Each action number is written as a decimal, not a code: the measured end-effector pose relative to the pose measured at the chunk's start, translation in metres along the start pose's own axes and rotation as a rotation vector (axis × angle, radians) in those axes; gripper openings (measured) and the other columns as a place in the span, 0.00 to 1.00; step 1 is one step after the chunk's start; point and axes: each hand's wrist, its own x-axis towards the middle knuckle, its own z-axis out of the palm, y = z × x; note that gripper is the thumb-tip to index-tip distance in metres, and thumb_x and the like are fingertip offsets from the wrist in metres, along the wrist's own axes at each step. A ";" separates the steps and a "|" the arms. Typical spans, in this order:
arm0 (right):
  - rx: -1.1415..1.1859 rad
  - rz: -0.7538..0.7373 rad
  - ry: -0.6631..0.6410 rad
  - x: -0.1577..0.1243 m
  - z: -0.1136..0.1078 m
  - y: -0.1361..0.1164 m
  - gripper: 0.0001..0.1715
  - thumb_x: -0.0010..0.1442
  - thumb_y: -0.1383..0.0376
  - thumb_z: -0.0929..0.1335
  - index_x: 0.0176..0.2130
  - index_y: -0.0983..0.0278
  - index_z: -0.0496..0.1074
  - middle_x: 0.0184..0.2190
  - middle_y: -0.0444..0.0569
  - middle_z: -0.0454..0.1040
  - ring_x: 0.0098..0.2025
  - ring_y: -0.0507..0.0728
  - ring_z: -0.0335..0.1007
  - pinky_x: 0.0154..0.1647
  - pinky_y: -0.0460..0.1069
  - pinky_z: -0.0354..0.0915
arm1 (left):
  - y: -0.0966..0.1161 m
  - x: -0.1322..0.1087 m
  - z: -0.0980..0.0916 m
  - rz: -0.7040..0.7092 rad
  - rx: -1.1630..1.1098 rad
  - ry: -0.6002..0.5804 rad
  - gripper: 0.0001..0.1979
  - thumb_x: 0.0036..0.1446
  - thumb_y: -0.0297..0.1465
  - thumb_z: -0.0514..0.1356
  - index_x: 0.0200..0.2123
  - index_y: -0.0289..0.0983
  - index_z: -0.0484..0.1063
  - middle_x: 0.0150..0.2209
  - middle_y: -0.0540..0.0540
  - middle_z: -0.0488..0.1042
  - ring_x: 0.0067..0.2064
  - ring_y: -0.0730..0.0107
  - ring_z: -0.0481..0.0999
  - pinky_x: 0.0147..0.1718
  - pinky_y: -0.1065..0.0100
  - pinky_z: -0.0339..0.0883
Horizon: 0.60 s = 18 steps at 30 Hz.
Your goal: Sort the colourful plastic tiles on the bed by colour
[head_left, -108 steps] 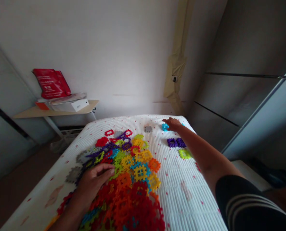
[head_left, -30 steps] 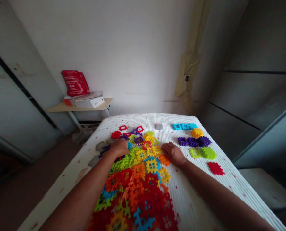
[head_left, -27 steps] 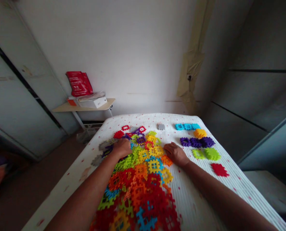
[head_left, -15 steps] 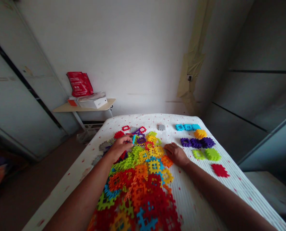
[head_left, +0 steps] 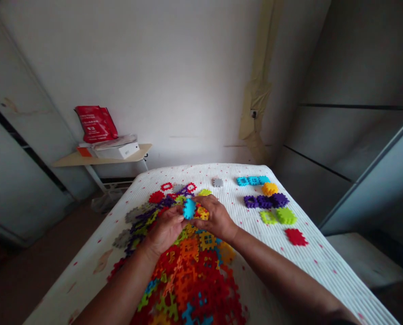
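A blue square building tile [head_left: 189, 209] with notched edges is held up above a heap of interlocking plastic tiles [head_left: 189, 271]. My left hand [head_left: 166, 228] pinches it at its left side. From the other side, my right hand [head_left: 217, 219] has its fingertips at the tile's upper right edge and its thumb at the lower one, closed around it. Yellow and red pieces of the heap show through the gap behind the right fingers. The heap mixes red, orange, yellow, green, purple and grey tiles.
Sorted on the right of the bed [head_left: 255, 262] are blue tiles [head_left: 253, 181], a yellow stack [head_left: 269, 188], purple stacks [head_left: 265, 201], green tiles [head_left: 286, 215] and a red one [head_left: 296, 237]. A grey tile [head_left: 217, 182] lies farther back. A side table [head_left: 69, 155] holds a red bag [head_left: 96, 124].
My left hand has brought the blue tile from the heap's far left toward the middle. My right hand has left the bedding beside the heap and moved left to the tile. The view has shifted right.
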 end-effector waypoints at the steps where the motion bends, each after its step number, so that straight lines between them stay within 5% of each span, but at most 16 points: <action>1: -0.013 -0.001 -0.004 0.001 0.001 0.000 0.30 0.51 0.60 0.71 0.54 0.59 0.63 0.45 0.51 0.72 0.46 0.59 0.65 0.48 0.54 0.62 | -0.001 0.000 0.001 -0.001 -0.011 -0.007 0.10 0.45 0.30 0.62 0.35 0.37 0.72 0.36 0.47 0.75 0.43 0.64 0.72 0.44 0.63 0.65; 13: -0.184 -0.062 -0.105 0.007 -0.014 0.005 0.36 0.51 0.62 0.70 0.57 0.60 0.58 0.47 0.51 0.70 0.47 0.58 0.64 0.48 0.52 0.62 | -0.010 0.008 0.019 -0.031 -0.079 0.032 0.11 0.44 0.28 0.64 0.35 0.39 0.73 0.39 0.48 0.76 0.48 0.61 0.72 0.49 0.62 0.66; 18: -0.461 0.083 -0.192 0.030 -0.077 0.069 0.39 0.51 0.64 0.70 0.59 0.63 0.55 0.50 0.53 0.68 0.51 0.57 0.64 0.49 0.49 0.62 | -0.001 0.009 0.014 -0.013 -0.044 0.126 0.13 0.42 0.30 0.67 0.34 0.36 0.75 0.44 0.45 0.76 0.55 0.58 0.67 0.60 0.60 0.54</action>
